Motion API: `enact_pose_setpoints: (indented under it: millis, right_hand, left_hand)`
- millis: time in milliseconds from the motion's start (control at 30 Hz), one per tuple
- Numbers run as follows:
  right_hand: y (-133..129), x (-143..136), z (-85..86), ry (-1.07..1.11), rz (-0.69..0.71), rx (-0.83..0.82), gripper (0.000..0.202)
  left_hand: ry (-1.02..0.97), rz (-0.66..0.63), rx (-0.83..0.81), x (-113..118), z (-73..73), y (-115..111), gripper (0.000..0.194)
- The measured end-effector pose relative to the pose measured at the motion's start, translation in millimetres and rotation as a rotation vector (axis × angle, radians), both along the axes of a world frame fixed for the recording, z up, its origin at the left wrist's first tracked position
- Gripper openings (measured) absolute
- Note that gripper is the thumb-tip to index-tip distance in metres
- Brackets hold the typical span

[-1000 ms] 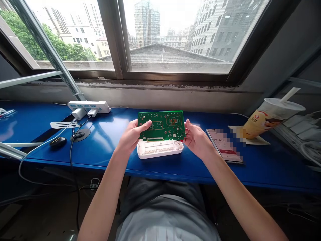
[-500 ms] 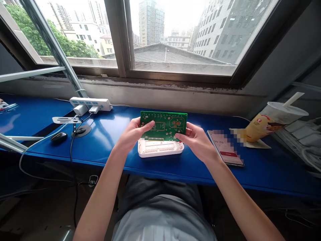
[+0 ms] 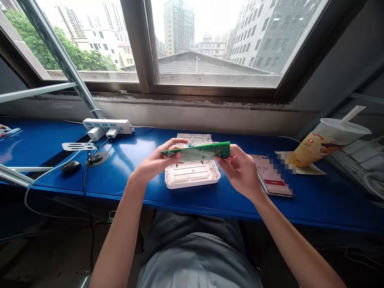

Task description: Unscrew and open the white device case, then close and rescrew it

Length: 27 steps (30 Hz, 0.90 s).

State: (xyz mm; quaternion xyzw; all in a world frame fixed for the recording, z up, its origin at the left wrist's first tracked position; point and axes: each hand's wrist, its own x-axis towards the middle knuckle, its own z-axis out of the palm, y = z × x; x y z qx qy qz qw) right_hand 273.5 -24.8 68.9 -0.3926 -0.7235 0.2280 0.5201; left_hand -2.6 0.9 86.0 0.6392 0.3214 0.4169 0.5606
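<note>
A green circuit board (image 3: 201, 153) is held in the air between both hands, tilted so that it shows nearly edge-on. My left hand (image 3: 160, 159) grips its left end, thumb below and fingers above. At the right end, my right hand (image 3: 240, 168) holds the board with thumb and fingers. Below the board a white plastic shell (image 3: 192, 182) lies on the blue table, its inside facing up. Behind it is another white shell part (image 3: 195, 138), partly hidden by the board and my left fingers.
On the blue table (image 3: 144, 140) a phone (image 3: 274, 178) and a drink cup (image 3: 321, 142) stand to the right. A white power strip (image 3: 121, 126), a black mouse (image 3: 71, 167) and cables (image 3: 85, 176) are at left, beside a metal frame (image 3: 64, 56).
The board has been tilted from facing the camera to nearly edge-on, and its right end is higher than its left. The rear white shell part has come into view behind it.
</note>
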Motion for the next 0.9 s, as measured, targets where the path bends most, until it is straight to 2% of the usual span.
enact_pose_setpoints:
  millis: [133, 200, 300, 400, 533, 633, 767, 900]
  right_hand:
    - [-2, 3, 3.0, -0.101, -0.01, 0.153, 0.013]
    - [-3, 4, 6.3, -0.105, -0.002, 0.181, 0.014]
    - [-4, 3, 10.4, -0.105, 0.052, 0.18, 0.015]
    - [-4, -1, 11.3, -0.136, 0.153, 0.199, 0.011]
    - [4, -1, 6.8, -0.225, 0.261, 0.211, 0.009]
    - [15, 4, -0.8, -0.301, 0.263, 0.253, 0.013]
    - [26, 11, -15.0, -0.464, 0.252, 0.336, 0.029]
    - [27, 17, -28.4, -0.583, 0.207, 0.33, 0.051]
  left_hand:
    - [-0.042, -0.253, -0.038, -9, -0.3, 0, 0.089]
    - [-0.09, -0.336, -0.041, -13, 0.5, 0, 0.099]
    - [-0.09, -0.355, -0.016, -17, 1.4, 2, 0.102]
    - [0.071, -0.359, -0.017, -19, 2.8, 2, 0.097]
    - [0.268, -0.304, 0.026, -12, 7.2, -3, 0.089]
    - [0.366, -0.16, 0.149, -5, 7.9, -7, 0.084]
    - [0.558, 0.024, 0.328, 2, -0.9, -4, 0.089]
    - [0.665, 0.044, 0.374, 7, -12.6, 4, 0.093]
